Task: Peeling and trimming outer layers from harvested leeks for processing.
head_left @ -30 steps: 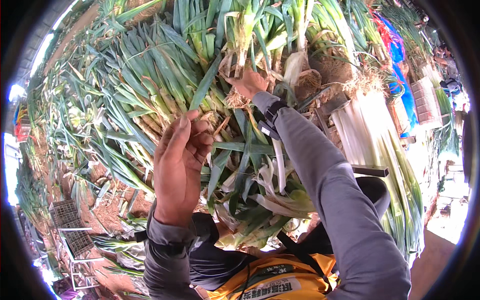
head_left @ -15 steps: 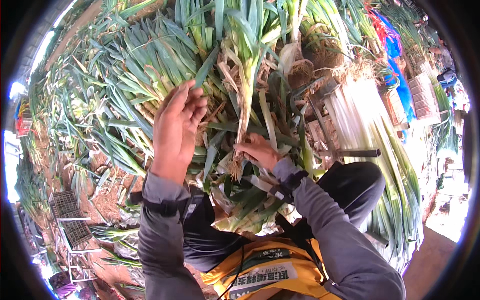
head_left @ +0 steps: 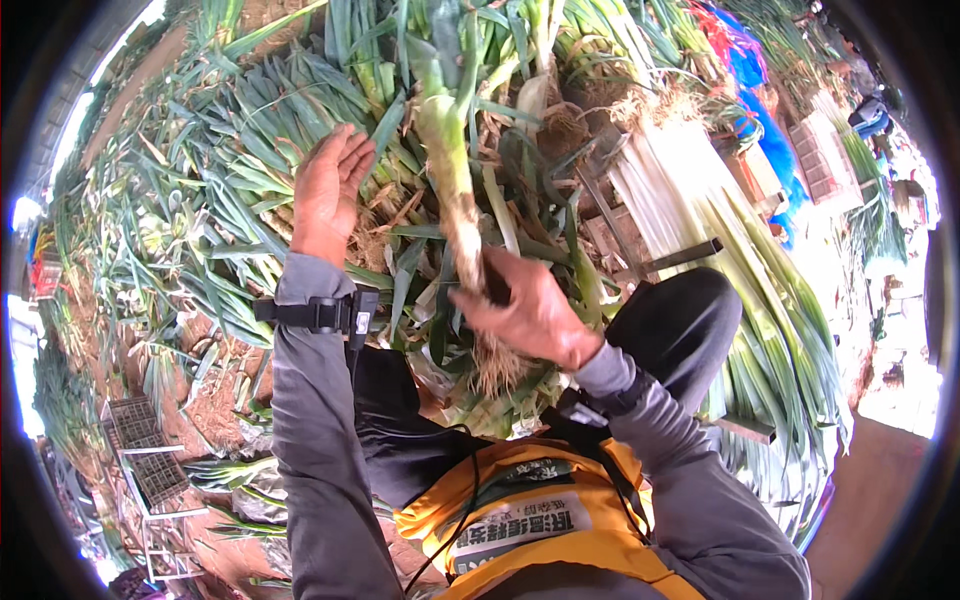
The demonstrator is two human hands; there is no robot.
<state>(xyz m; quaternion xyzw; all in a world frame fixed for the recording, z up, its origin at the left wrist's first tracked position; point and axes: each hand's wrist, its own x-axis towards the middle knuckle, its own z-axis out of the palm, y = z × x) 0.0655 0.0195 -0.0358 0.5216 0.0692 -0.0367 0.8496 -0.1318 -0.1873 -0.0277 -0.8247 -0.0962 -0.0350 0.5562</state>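
A single leek [head_left: 455, 190] rises in front of me, root end toward me and green leaves pointing away. My right hand [head_left: 535, 310] is closed around its lower stalk, just above the stringy roots [head_left: 495, 365]. Bits of soil and brownish skin cling to the lower stalk. To the left of the leek, my left hand [head_left: 330, 185] is raised with the palm turned inward. Its fingers are stretched and slightly bent, with nothing in them. Behind that hand lies a heap of untrimmed leeks [head_left: 300, 105].
On my right, a bundle of white-stalked leeks [head_left: 700, 190] rests on a low frame with a dark metal bar [head_left: 685, 255]. Loose leaves litter the ground between my knees. Grey crates [head_left: 150, 450] stand at the lower left. Blue netting [head_left: 775, 150] lies at the far right.
The leek and my right hand have come up closer to me. My left hand has shifted slightly left and away. The loose dry leaves along the stalk no longer show.
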